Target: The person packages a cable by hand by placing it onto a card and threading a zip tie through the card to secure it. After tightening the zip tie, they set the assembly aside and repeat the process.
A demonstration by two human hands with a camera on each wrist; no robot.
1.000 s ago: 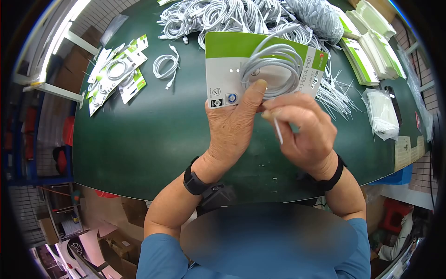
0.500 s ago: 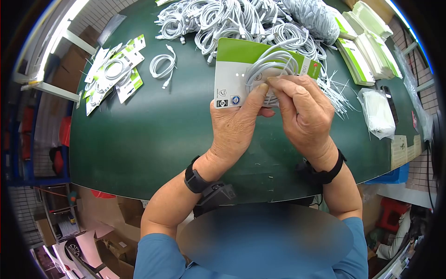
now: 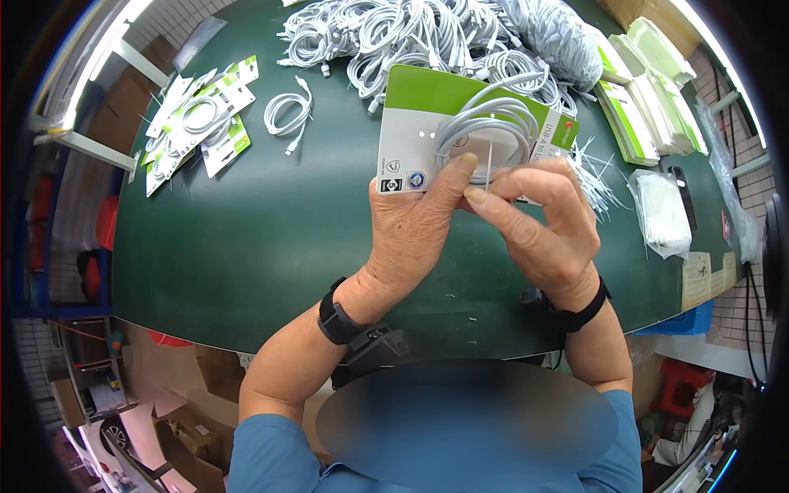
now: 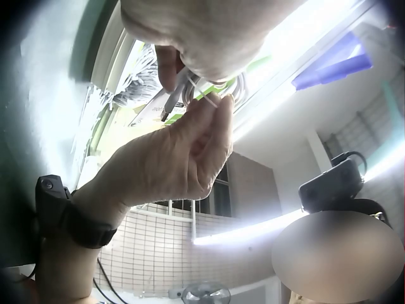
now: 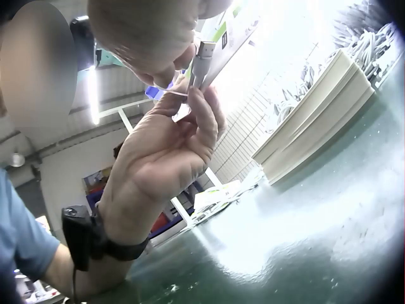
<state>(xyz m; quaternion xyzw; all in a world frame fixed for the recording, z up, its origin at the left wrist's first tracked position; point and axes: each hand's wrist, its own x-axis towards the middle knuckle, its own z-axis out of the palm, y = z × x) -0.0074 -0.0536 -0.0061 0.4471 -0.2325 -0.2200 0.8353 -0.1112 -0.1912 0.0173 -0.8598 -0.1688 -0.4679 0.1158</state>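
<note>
My left hand (image 3: 411,222) holds a green-and-white cardboard card (image 3: 411,131) near its lower edge, with the thumb over the front. A coiled white USB cable (image 3: 485,115) lies against the card, under that thumb. My right hand (image 3: 551,222) pinches a thin white cable tie (image 3: 490,164) between thumb and index finger, close to the left thumb. The tie points up in front of the coil. In the right wrist view the cable's USB-A plug (image 5: 204,54) sticks out beside the left fingers. The back of the card is hidden in the head view.
A large heap of white cables (image 3: 411,37) covers the back of the green table (image 3: 246,263). Carded cables (image 3: 201,123) and one loose coil (image 3: 288,115) lie left. On the right are card stacks (image 3: 629,123), loose cable ties (image 3: 598,177) and a bag of ties (image 3: 662,209).
The right hand went up over the coil, then back down and right, and the tie now points upward instead of downward. The left hand keeps its hold on the card.
</note>
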